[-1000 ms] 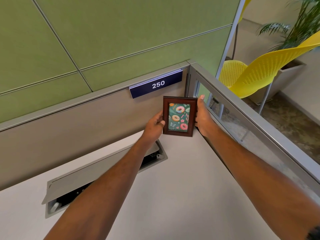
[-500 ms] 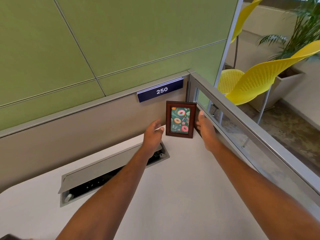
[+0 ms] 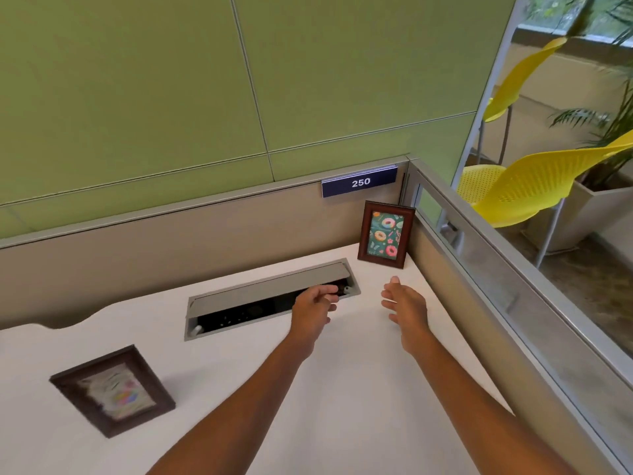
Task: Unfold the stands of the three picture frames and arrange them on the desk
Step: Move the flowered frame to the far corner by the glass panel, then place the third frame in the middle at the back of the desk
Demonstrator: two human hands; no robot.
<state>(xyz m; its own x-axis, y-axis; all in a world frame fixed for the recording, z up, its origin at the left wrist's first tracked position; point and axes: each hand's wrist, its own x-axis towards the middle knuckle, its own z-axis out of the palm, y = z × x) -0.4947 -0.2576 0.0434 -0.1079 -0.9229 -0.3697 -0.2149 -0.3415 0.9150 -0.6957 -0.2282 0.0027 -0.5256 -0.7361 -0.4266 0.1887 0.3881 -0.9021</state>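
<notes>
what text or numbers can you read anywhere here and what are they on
"250": white digits on the dark blue nameplate fixed to the top rail of the desk partition.
Donut picture frame: pictures only, no lettering visible.
Flat-lying picture frame: image too blurred to tell whether it carries any text.

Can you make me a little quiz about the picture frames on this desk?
1. True or false: the donut frame stands upright in the desk's far right corner.
2. Which frame lies flat? A) the donut frame B) the dark frame near the left edge
3. Fill in: the left hand and right hand are both ____, holding nothing.

Key: 1 true; 2 B; 3 open.
</notes>
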